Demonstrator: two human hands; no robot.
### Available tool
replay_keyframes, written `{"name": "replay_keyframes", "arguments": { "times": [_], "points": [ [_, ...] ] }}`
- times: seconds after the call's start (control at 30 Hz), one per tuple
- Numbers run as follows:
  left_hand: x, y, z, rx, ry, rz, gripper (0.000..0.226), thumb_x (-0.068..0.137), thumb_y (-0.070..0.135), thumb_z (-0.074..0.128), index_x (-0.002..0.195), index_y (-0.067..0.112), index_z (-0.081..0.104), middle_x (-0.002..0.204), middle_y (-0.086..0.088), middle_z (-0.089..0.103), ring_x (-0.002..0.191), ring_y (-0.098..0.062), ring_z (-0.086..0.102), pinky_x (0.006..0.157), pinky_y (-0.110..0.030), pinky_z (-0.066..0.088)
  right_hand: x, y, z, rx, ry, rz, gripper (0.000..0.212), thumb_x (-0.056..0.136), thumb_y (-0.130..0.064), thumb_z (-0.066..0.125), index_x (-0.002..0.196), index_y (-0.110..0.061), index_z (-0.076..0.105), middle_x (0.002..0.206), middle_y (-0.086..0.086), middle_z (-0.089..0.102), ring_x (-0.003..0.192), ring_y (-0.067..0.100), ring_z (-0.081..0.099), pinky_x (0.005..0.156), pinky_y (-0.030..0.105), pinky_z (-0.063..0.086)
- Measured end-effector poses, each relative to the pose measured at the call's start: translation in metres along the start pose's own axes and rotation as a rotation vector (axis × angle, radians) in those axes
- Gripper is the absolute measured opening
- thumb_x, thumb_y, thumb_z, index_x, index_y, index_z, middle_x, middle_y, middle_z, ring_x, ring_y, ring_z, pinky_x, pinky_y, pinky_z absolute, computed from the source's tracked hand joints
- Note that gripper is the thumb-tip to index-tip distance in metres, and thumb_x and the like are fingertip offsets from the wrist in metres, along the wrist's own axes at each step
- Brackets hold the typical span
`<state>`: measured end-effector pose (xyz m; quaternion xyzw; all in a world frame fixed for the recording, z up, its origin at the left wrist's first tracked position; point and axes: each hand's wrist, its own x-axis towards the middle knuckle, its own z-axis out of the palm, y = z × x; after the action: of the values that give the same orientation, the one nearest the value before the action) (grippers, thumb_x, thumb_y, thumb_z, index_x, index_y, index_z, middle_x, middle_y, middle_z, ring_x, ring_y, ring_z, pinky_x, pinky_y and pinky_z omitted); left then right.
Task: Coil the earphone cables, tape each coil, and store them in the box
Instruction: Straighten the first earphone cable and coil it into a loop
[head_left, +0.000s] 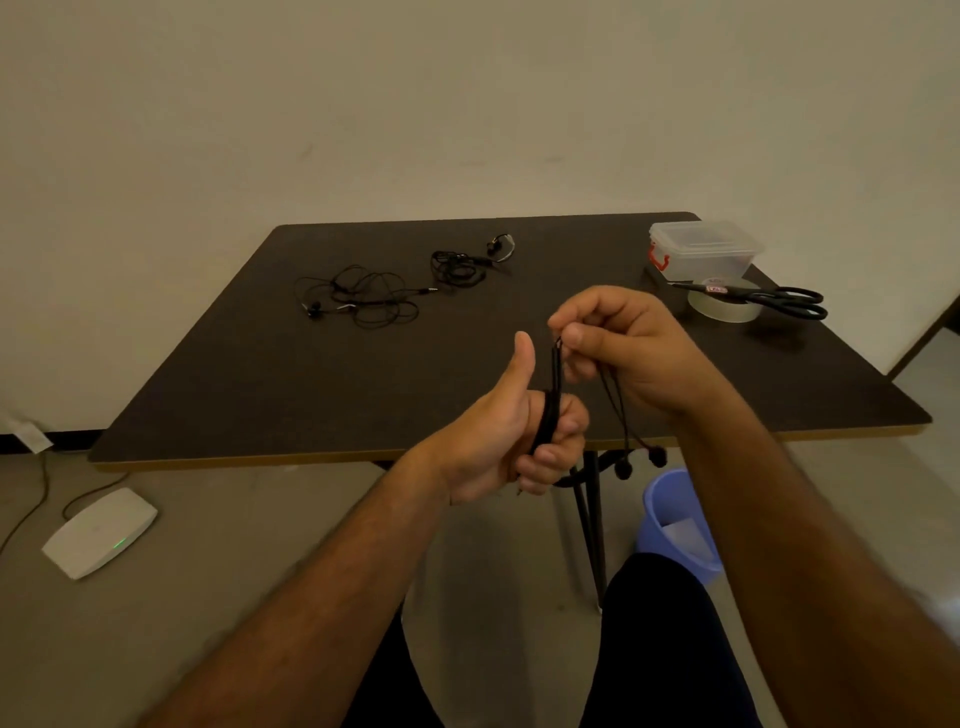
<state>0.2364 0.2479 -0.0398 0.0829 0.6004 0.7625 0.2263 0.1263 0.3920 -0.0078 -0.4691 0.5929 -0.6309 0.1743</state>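
I'm sitting in what looks like a bare office or test room: plain pale wall (467, 104) at twelve o'clock, grey concrete-like floor (234, 545), one dark table (260, 389) on thin black legs. At eight o'clock a white router-like box (98, 532) glows green on the floor; at five o'clock stands a blue bin (670, 514).

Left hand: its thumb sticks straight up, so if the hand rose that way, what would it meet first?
Probably nothing. Above the left hand the thumb's line looks free. The right hand, pinching the earphone cable, sits just to its right, though depth is unclear.
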Motion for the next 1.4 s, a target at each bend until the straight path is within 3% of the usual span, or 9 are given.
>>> {"name": "replay_keyframes", "arguments": {
  "times": [0.1, 0.27, 0.4, 0.5, 0.7, 0.9, 1.13, 1.3, 1.4],
  "points": [
    [0.000, -0.002, 0.003, -0.110, -0.071, 0.024, 0.075, 0.077, 0.086, 0.011, 0.072, 0.017, 0.041, 0.053, 0.007, 0.032, 0.043, -0.005, 0.023, 0.046, -0.023, 0.020, 0.001, 0.011, 0.003, 0.254, 0.016, 0.004, 0.012, 0.085, -0.021, 0.069, 0.095, -0.016, 0.073, 0.072, -0.001, 0.063, 0.057, 0.007, 0.053, 0.058, 0.024, 0.053],
    [-0.001, 0.008, 0.009, -0.224, -0.150, 0.127, 0.069, 0.079, 0.081, 0.017, 0.070, 0.018, 0.044, 0.052, 0.008, 0.034, 0.042, -0.004, 0.026, 0.044, -0.022, 0.022, -0.003, 0.033, 0.010, 0.313, 0.082, 0.066, 0.017, 0.077, -0.028, 0.078, 0.090, -0.018, 0.073, 0.071, -0.001, 0.064, 0.060, 0.008, 0.056, 0.060, 0.021, 0.049],
    [0.001, 0.015, 0.006, -0.198, -0.091, 0.272, 0.072, 0.084, 0.075, 0.009, 0.072, 0.018, 0.051, 0.056, 0.003, 0.042, 0.044, -0.007, 0.038, 0.047, -0.022, 0.037, -0.016, 0.048, 0.028, 0.321, 0.089, 0.160, 0.005, 0.081, -0.012, 0.062, 0.084, -0.008, 0.064, 0.069, 0.002, 0.066, 0.061, 0.011, 0.063, 0.058, 0.024, 0.054],
    [0.002, 0.016, 0.001, -0.239, -0.021, 0.328, 0.076, 0.082, 0.076, 0.009, 0.077, 0.015, 0.055, 0.060, -0.001, 0.049, 0.050, -0.012, 0.050, 0.054, -0.026, 0.047, -0.027, 0.057, 0.045, 0.286, 0.066, 0.193, 0.014, 0.087, -0.017, 0.060, 0.075, -0.015, 0.068, 0.063, -0.002, 0.063, 0.057, 0.012, 0.060, 0.058, 0.024, 0.052],
    [0.001, 0.023, -0.011, -0.193, 0.131, 0.421, 0.074, 0.088, 0.070, 0.010, 0.086, 0.012, 0.055, 0.067, -0.005, 0.061, 0.063, -0.019, 0.061, 0.065, -0.031, 0.053, -0.040, 0.055, 0.063, 0.118, 0.048, 0.280, 0.021, 0.100, -0.006, 0.047, 0.085, -0.002, 0.061, 0.067, 0.006, 0.060, 0.056, 0.013, 0.056, 0.074, 0.051, 0.049],
    [0.000, 0.029, -0.019, 0.051, 0.368, 0.460, 0.062, 0.096, 0.059, 0.016, 0.098, 0.011, 0.055, 0.082, -0.008, 0.069, 0.083, -0.027, 0.069, 0.079, -0.040, 0.054, -0.042, 0.037, 0.064, 0.037, 0.036, 0.399, 0.026, 0.096, -0.004, 0.055, 0.119, -0.013, 0.063, 0.072, 0.004, 0.064, 0.061, 0.017, 0.061, 0.064, 0.034, 0.056],
    [0.004, 0.023, -0.015, 0.295, 0.566, 0.517, 0.039, 0.107, 0.028, 0.030, 0.087, 0.010, 0.057, 0.086, -0.013, 0.069, 0.088, -0.032, 0.070, 0.081, -0.044, 0.056, -0.038, 0.018, 0.068, 0.443, 0.229, 0.523, 0.038, 0.095, 0.000, 0.052, 0.130, -0.016, 0.047, 0.082, 0.013, 0.071, 0.068, 0.023, 0.070, 0.050, 0.032, 0.058],
    [0.008, 0.010, -0.012, 0.368, 0.691, 0.602, 0.032, 0.105, 0.019, 0.035, 0.083, 0.014, 0.057, 0.083, -0.011, 0.068, 0.086, -0.032, 0.069, 0.078, -0.035, 0.057, -0.039, 0.011, 0.071, 0.768, 0.281, 0.517, 0.040, 0.097, -0.001, 0.040, 0.135, -0.009, 0.041, 0.095, 0.022, 0.067, 0.079, 0.029, 0.071, 0.058, 0.034, 0.060],
    [0.009, 0.006, -0.013, 0.293, 0.700, 0.566, 0.033, 0.107, 0.019, 0.035, 0.084, 0.010, 0.057, 0.086, -0.015, 0.069, 0.088, -0.034, 0.069, 0.080, -0.036, 0.057, -0.039, 0.007, 0.068, 0.800, 0.240, 0.514, 0.030, 0.092, -0.004, 0.038, 0.119, -0.009, 0.048, 0.097, 0.022, 0.068, 0.083, 0.030, 0.071, 0.064, 0.038, 0.061]
  ]
}}
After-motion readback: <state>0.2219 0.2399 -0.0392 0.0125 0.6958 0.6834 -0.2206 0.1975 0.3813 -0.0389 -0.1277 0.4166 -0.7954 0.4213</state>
